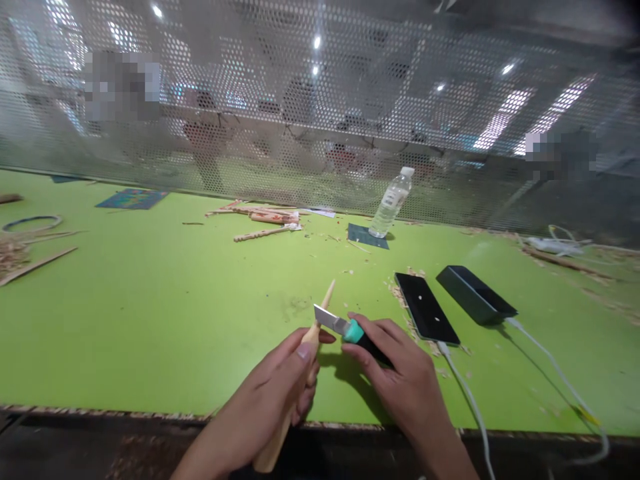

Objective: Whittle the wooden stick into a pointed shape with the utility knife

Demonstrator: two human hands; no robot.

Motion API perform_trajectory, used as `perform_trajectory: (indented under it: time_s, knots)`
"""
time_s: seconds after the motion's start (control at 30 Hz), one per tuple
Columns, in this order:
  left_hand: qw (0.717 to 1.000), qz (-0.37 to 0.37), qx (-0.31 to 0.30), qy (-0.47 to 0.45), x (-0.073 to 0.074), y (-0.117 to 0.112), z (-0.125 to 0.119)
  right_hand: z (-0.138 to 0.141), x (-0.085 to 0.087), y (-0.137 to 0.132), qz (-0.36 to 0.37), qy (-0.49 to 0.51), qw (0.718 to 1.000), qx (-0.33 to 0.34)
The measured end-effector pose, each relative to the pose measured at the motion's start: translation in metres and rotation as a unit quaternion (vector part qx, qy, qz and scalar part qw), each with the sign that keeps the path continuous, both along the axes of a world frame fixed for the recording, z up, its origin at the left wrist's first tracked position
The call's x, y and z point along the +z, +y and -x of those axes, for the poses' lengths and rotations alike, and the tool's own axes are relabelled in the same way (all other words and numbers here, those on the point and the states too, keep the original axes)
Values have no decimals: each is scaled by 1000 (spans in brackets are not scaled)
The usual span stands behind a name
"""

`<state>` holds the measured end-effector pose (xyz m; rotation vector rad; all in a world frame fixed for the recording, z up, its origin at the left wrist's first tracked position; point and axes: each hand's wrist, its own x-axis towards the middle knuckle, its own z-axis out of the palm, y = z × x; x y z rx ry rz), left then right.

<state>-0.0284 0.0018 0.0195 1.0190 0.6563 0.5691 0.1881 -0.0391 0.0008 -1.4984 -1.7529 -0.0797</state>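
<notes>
My left hand [280, 387] is closed round a pale wooden stick [326, 299] whose pointed tip aims up and away from me. My right hand [395, 373] grips a knife with a teal and black handle [356, 332]. Its short steel blade [329, 319] lies against the stick just above my left thumb. Both hands hover over the near edge of the green table [150, 320].
A black phone [426, 307] and a black box [475, 293], each with a white cable, lie right of my hands among wood shavings. A plastic water bottle [393, 201] stands further back. Carved sticks [265, 223] lie behind, more wood strips far left. A perforated metal screen [320, 113] backs the table.
</notes>
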Motion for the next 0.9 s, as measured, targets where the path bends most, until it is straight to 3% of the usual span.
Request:
perform_trajectory:
  time_s: [0.33, 0.57, 0.77, 0.9]
  knots:
    - [997, -40, -67, 14, -4, 5, 7, 1, 0, -1, 28, 2, 999, 26]
    - [997, -57, 2, 53, 2, 0, -3, 3, 2, 1, 68, 15, 994, 85]
    - [994, -73, 14, 76, 2, 0, -8, 4, 5, -1, 87, 22, 989, 118]
    - [982, -138, 50, 117, -2, 0, -8, 5, 7, -4, 115, 32, 981, 152]
